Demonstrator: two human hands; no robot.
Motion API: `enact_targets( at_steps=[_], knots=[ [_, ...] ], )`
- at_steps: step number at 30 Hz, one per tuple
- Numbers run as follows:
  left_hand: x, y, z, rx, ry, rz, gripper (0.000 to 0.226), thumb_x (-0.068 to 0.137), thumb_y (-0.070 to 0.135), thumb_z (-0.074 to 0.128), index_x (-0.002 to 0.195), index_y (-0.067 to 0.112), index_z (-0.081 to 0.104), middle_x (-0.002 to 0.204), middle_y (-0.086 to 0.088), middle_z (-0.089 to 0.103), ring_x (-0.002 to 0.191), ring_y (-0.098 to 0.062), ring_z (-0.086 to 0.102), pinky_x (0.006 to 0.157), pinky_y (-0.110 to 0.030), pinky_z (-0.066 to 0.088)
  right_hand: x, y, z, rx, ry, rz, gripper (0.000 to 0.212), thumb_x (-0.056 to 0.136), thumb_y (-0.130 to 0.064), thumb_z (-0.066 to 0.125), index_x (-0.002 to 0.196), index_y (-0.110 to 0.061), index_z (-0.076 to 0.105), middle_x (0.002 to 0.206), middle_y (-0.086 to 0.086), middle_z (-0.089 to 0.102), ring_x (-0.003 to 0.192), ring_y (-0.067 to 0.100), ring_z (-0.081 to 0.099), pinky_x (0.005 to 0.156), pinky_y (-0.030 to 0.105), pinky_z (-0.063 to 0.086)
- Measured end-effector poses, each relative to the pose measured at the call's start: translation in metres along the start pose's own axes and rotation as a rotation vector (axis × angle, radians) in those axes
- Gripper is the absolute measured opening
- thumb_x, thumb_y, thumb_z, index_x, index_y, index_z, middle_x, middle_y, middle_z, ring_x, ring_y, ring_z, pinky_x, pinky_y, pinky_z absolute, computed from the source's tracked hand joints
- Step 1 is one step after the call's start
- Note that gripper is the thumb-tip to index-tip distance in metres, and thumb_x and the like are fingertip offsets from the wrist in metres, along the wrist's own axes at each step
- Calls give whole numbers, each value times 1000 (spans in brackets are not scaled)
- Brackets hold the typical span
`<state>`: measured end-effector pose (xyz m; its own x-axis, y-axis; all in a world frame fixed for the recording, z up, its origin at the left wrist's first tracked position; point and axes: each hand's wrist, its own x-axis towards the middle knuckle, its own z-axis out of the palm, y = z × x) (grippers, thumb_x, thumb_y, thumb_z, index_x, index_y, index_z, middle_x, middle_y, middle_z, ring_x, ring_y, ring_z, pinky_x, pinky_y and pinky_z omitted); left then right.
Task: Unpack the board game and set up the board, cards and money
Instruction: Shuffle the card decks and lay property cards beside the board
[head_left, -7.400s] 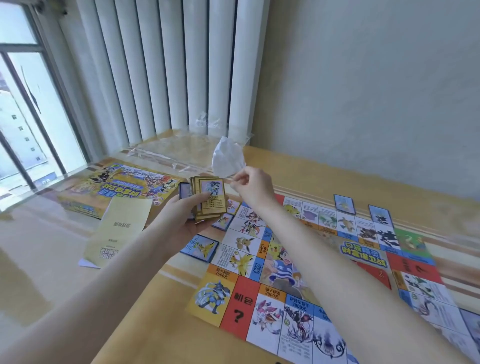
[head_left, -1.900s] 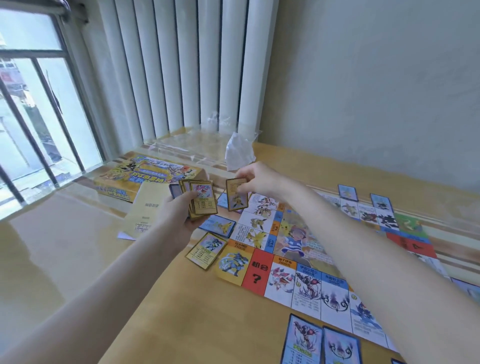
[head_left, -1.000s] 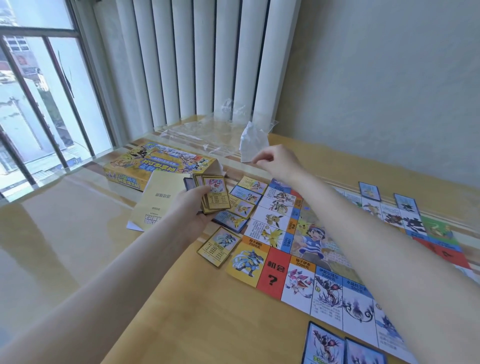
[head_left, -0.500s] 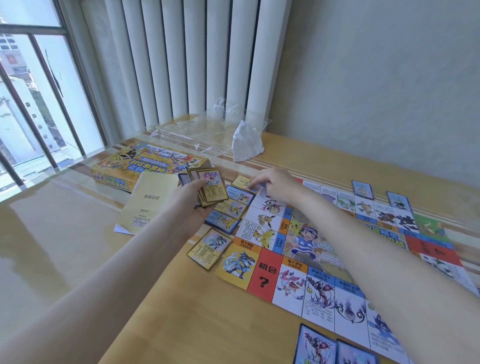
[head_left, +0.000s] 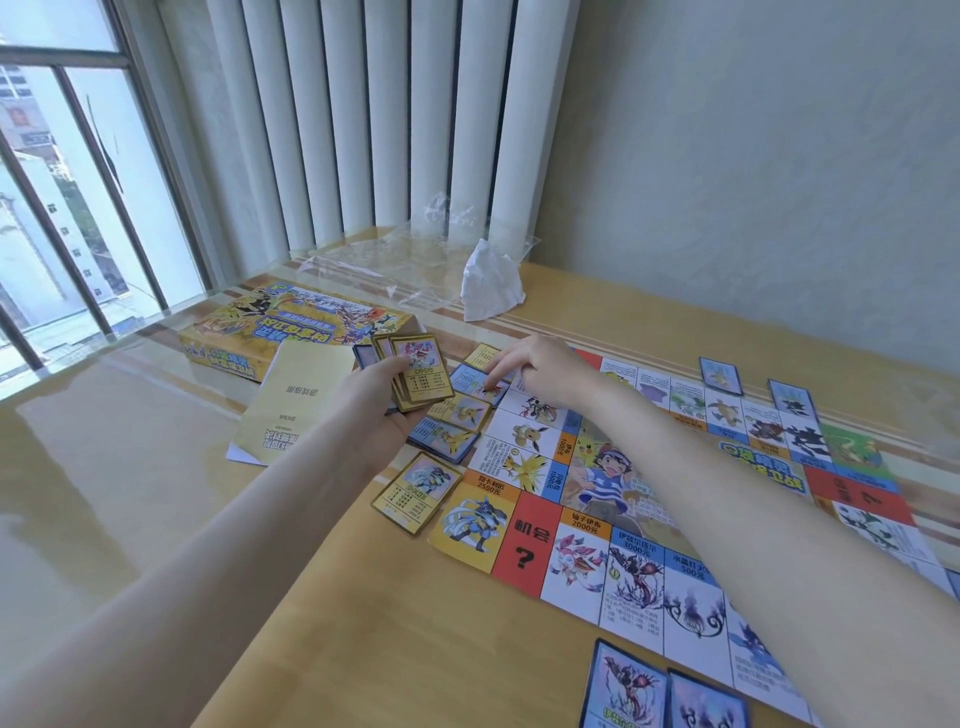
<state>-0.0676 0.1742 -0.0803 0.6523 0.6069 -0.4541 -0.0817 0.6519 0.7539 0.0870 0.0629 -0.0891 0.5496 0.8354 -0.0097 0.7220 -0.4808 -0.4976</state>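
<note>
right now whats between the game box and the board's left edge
In the head view, a yellow booklet lies beside the game box, then the left hand gripping a card stack, above cards along the board.

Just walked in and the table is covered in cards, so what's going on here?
A person is setting up a board game. The left hand holds a fanned stack of cards, while the right hand touches a blue card beside the unfolded board. More cards line its edges; the game box and a booklet lie nearby.

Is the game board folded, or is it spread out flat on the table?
Spread out flat. The game board lies open on the table, its printed squares and centre picture showing.
</note>
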Motion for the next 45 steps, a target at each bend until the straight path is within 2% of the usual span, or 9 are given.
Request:
enact_targets(
  at_steps=[3,8,13,21,28,35,39,41,45],
  knots=[
    [0,-3,0,14,0,-16,4,93,7,52,94,3,50,89,-15,59,75,-25,61,66,-35,51,1,-2,-1,-3,-7,4,60,82,17,31,95,-21,75,133,-1,57,124,21,46,101,29,39],
    [2,-10,-1,29,-2,-42,21,93,7,52,114,2,47,93,-16,60,75,-26,62,56,-35,51,0,-6,-3,47,25,-13,56,83,15,32,95,-19,75,131,3,58,125,20,46,98,23,35],
    [5,-7,-5,27,4,-51,18,93,7,52,110,2,47,93,-16,60,76,-27,62,65,-37,53,-8,-22,7,31,-12,-163,19,90,-14,58,101,-20,73,126,0,53,124,19,33,98,29,25],
    [1,-11,-8,16,19,-67,17,93,6,51,110,1,47,94,-18,61,75,-29,63,60,-37,52,-15,-20,16,-20,0,-119,23,82,-28,70,105,-25,72,133,-2,43,129,20,21,110,45,19],
    [-8,-13,-5,32,19,-19,20,93,7,52,112,2,48,92,-16,61,77,-27,63,63,-36,52,-20,-23,12,52,7,-94,21,85,-27,66,106,-23,70,133,1,44,130,19,25,110,43,22],
    [-43,-5,11,145,-352,29,24,87,12,62,108,1,59,88,-15,70,79,-24,70,67,-32,60,-60,-46,-37,578,136,-70,24,93,-25,54,86,-8,70,80,15,66,70,18,58,67,25,47],
    [-61,-15,25,248,-470,27,9,88,12,61,95,6,62,81,-11,72,77,-22,69,72,-32,59,-85,-38,-46,567,182,-22,46,88,-45,55,82,-2,71,93,42,58,68,38,53,72,37,46],
    [-67,-20,29,262,-495,29,9,88,11,60,95,6,62,82,-10,72,77,-21,69,73,-31,59,-97,-32,-51,646,163,11,64,93,-48,43,84,12,64,87,37,62,66,36,57,68,29,49],
    [-77,-29,37,251,-524,32,17,88,11,60,103,5,62,88,-11,71,78,-20,69,72,-30,58,-123,-28,-61,738,135,18,50,97,-38,39,79,1,65,63,3,66,55,12,59,56,21,48]
  ],
)
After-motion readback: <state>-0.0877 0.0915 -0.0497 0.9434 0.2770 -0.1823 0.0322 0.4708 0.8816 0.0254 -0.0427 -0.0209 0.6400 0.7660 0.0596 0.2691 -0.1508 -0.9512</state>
